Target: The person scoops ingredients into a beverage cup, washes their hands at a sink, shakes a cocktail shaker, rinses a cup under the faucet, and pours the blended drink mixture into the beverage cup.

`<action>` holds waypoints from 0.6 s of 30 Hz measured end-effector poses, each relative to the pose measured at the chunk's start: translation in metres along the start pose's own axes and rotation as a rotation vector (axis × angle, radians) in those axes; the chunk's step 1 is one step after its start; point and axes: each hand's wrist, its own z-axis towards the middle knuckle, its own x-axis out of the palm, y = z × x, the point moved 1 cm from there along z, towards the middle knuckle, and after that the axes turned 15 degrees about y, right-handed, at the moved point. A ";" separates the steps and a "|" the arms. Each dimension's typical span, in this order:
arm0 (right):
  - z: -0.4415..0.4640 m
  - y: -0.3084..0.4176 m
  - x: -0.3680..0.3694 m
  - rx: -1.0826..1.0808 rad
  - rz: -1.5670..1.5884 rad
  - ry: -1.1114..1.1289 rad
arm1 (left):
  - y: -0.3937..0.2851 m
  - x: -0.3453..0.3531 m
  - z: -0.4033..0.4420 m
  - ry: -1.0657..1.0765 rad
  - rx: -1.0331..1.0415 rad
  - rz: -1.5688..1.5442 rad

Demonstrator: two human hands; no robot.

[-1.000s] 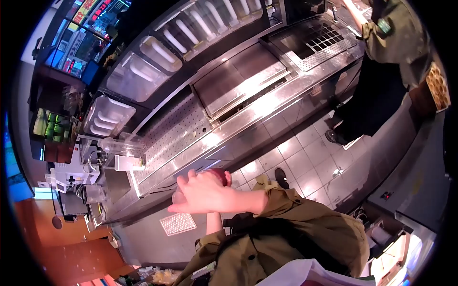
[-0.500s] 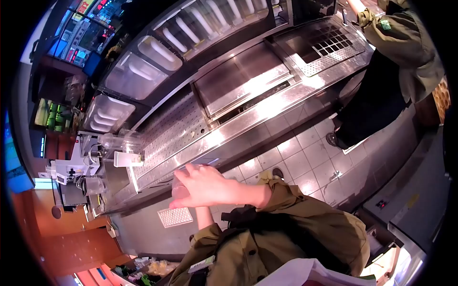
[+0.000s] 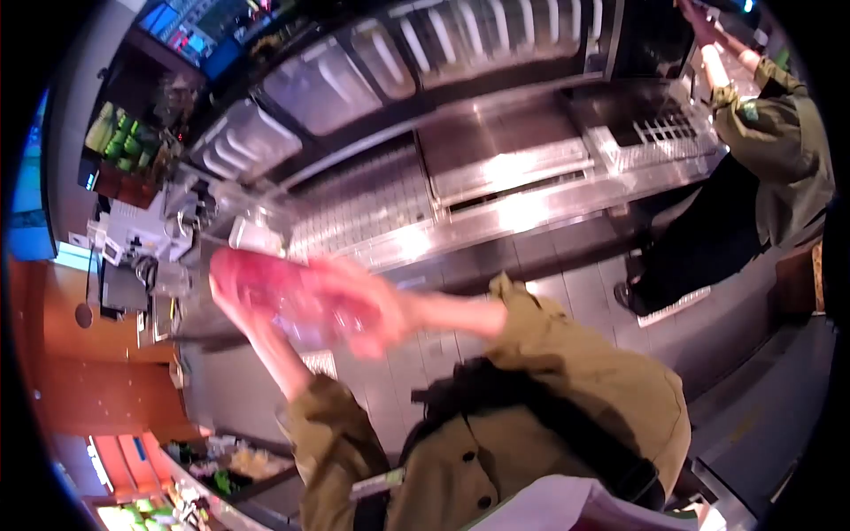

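A clear, rounded shaker cup [image 3: 305, 305] with a pinkish tint is held up in front of my body, tilted sideways and smeared by motion. My left hand [image 3: 227, 281] grips its far left end. Around its near right end wraps my right hand [image 3: 372, 305], fingers blurred over the side. Both olive sleeves reach in from below. What is inside the cup, and whether it has a lid, I cannot make out.
Along the far side runs a steel counter [image 3: 496, 208] with a perforated drain tray [image 3: 363, 199] and a grated basin [image 3: 664, 133]. Lidded clear bins [image 3: 319, 88] line its back. White machines [image 3: 146, 226] stand at left. A co-worker in an olive shirt [image 3: 779, 150] stands at right.
Both hands have moved up and left with the cup, which shows more between them. My left hand, hidden behind the right before, has come into sight. The camera view has shifted.
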 end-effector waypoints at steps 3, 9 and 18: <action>0.008 0.044 0.017 -0.191 -0.126 0.097 | 0.029 -0.067 0.022 0.701 0.195 -0.825; 0.037 0.019 0.044 -0.172 -0.171 0.074 | 0.027 -0.105 0.040 0.110 -0.076 -0.599; 0.064 0.030 0.124 -0.245 -0.139 0.146 | 0.008 -0.180 0.046 0.350 0.094 -0.765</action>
